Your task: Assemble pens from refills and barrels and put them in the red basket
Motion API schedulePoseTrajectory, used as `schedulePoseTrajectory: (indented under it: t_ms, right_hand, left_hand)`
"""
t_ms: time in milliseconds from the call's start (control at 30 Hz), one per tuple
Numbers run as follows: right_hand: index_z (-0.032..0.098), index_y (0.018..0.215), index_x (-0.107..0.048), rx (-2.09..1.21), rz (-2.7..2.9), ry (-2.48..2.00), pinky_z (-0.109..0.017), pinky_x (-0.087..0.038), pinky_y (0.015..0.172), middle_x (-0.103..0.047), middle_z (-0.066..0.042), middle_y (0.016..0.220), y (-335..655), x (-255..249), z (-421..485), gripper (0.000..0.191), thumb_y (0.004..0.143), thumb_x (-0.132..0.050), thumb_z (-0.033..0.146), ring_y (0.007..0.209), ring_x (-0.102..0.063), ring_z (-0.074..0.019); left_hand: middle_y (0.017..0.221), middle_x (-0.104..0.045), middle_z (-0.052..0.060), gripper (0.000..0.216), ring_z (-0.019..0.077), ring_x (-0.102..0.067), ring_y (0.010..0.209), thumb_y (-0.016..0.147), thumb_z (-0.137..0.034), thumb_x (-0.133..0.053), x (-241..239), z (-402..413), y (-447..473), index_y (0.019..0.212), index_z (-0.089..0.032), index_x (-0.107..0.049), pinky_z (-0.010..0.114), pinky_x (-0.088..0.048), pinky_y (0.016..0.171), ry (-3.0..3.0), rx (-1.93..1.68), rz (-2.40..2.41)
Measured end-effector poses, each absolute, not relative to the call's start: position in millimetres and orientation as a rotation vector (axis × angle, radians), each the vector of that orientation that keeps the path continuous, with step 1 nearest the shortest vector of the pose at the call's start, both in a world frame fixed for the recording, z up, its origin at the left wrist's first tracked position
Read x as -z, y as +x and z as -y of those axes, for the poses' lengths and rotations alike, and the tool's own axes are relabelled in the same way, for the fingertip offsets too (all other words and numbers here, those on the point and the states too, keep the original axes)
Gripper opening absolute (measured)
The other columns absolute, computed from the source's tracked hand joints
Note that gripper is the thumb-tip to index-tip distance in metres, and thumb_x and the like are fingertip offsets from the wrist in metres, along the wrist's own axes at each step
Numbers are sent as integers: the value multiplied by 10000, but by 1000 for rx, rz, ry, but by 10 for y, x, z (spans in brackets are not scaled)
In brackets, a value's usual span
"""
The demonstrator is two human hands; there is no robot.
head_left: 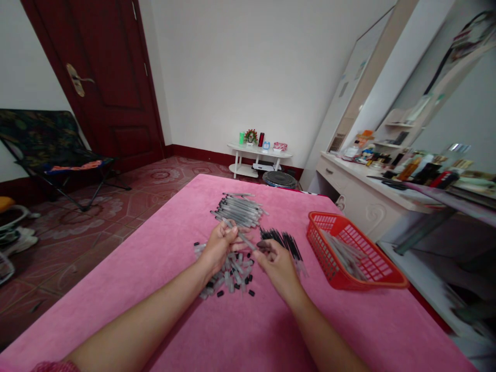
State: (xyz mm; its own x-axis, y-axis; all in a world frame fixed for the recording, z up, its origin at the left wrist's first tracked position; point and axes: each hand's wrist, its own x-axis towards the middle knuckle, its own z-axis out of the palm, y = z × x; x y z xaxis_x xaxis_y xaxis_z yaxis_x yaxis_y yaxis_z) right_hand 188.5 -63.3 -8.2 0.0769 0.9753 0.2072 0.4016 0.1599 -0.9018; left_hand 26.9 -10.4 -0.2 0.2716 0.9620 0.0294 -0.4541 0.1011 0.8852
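Note:
A translucent grey pen barrel [245, 238] runs between my two hands above the pink-covered table. Its upper part is closed in the fingers of my left hand [217, 245]. My right hand [276, 264] pinches the lower right end, and whether it also holds a small part is hidden. Below them lies a loose heap of clear pen caps and black plugs [231, 276], partly covered by my left hand. Beyond my hands is a pile of grey pens [238, 209] laid side by side. Thin black refills [289, 243] lie just right of my right hand.
A red plastic basket [362, 281] with pale pen barrels [343, 253] stands on the right of the pink cloth [163, 248]. Past the table's right edge is a dresser [344, 173] crowded with bottles. A folding chair [58, 150] stands at the left near the door.

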Motion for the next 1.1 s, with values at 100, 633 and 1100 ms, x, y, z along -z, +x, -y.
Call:
schedulePoseTrajectory:
  t_ms: [100,633,1100]
  right_hand:
    - [156,678,-600,-841,1528,-1399,-233,-364,487,-566,-8,565,1881,94,639,316,836,-461,393,496,-491,-123]
    - [159,803,-607,-783,1451,-1409,-221,-382,517,-619,-10,703,1860,76,643,182,705,-623,312,559,-522,-121]
    - [180,600,-554,-571,1532,-1572,-208,-297,475,-530,45,547,1952,124,649,120,603,-663,231,503,-444,-96]
  left_hand:
    - [902,-686,65,318,215,-694,793,755,-316,-659,-10,108,263,889,-195,-397,313,-569,646,941,-1168,-681]
    - [868,-684,48,339,213,-695,780,745,-340,-665,19,94,252,906,-199,-403,320,-571,642,957,-1185,-664]
    - [768,-675,24,286,178,-690,715,732,-337,-678,38,-3,192,855,-165,-486,272,-565,604,860,-1337,-831]
